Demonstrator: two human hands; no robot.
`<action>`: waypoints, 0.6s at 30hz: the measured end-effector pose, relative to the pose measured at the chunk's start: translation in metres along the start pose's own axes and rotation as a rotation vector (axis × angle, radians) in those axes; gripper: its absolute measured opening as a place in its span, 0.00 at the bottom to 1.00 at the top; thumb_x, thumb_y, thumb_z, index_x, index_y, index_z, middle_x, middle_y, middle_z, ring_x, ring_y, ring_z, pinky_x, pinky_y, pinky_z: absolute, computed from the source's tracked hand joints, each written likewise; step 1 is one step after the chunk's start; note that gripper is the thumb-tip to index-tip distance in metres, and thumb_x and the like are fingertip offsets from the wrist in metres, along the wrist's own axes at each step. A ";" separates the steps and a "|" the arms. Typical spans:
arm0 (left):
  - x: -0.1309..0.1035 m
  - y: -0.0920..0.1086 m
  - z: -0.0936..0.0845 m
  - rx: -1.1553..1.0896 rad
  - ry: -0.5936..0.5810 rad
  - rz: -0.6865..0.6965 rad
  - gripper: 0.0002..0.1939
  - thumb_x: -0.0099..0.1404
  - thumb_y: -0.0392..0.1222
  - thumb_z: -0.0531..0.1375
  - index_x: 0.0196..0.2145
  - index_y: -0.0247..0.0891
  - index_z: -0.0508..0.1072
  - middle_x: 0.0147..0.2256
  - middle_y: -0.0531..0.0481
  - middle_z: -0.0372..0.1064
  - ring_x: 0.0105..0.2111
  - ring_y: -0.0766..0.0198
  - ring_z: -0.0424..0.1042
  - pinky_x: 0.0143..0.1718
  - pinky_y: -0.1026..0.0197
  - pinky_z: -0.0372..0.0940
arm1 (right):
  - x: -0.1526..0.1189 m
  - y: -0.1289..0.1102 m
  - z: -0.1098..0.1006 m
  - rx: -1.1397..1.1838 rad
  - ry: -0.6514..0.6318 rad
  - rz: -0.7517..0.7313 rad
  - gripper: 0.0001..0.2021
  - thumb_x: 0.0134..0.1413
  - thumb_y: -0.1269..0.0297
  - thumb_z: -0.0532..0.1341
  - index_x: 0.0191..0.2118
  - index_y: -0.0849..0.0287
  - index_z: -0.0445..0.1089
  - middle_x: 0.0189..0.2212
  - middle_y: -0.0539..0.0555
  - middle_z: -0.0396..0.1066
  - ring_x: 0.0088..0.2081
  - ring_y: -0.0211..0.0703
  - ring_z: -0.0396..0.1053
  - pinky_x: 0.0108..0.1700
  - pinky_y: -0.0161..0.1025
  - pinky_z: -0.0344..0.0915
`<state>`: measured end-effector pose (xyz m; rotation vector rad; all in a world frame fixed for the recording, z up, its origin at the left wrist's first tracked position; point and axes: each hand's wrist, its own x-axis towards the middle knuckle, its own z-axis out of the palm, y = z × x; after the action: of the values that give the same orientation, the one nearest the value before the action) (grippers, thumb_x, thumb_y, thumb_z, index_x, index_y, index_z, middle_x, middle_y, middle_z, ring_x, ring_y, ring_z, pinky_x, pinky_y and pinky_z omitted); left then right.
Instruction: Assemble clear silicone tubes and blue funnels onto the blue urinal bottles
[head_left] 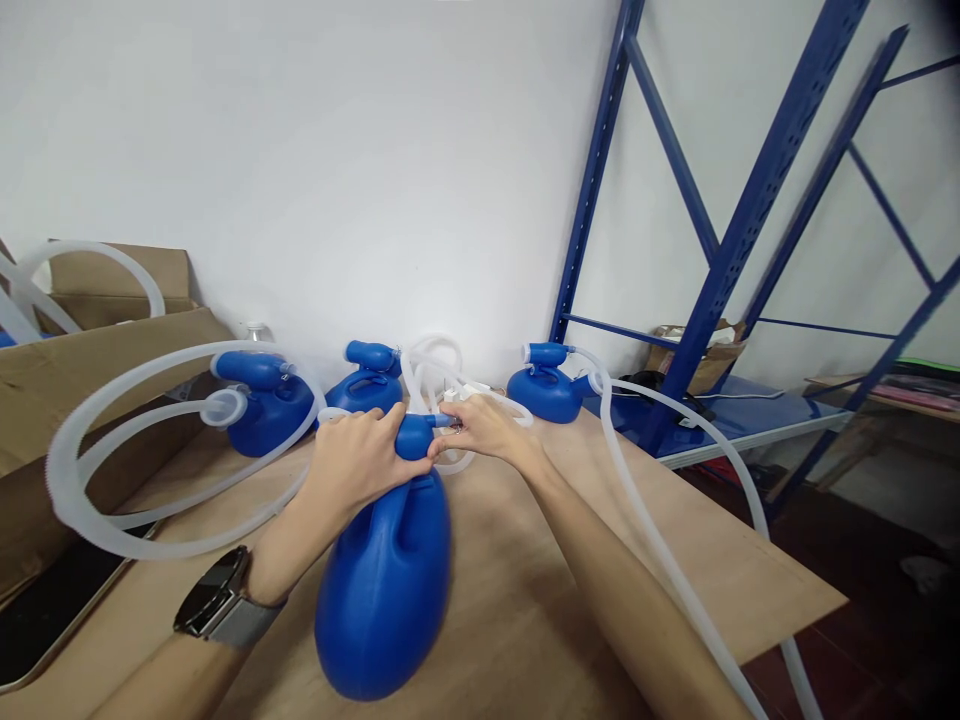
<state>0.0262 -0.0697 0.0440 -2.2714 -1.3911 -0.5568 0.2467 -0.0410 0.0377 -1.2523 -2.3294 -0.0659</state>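
Observation:
A blue plastic urinal bottle (382, 590) with a moulded handle lies in front of me on the table. My left hand (360, 455) is closed around the blue cylindrical receiver (414, 438) at the bottle's top. Fingers of my right hand (480, 428) pinch the narrow nozzle (444, 420) that points right from this receiver. Something small and shiny shows at these fingertips, too small to make out. Behind my hands lie loops of clear hose (435, 360); whether this hose joins the nozzle I cannot tell.
More blue bottles with hoses stand at left (274, 415), centre back (367, 380) and right (547, 390). A cardboard box (112, 350) is at left, with a dark phone-like slab (60, 600) before it. Blue shelving (739, 220) rises beyond the table's (720, 560) right edge.

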 end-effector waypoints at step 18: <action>0.000 0.007 -0.004 0.015 -0.068 -0.059 0.37 0.64 0.76 0.50 0.44 0.37 0.73 0.33 0.37 0.78 0.35 0.39 0.79 0.29 0.55 0.60 | -0.006 0.014 -0.025 0.117 -0.224 0.215 0.28 0.52 0.33 0.63 0.32 0.58 0.75 0.26 0.49 0.72 0.29 0.41 0.68 0.31 0.36 0.57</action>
<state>0.0314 -0.0747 0.0458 -2.2635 -1.4937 -0.4900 0.2705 -0.0447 0.0549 -1.5073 -2.3258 0.2927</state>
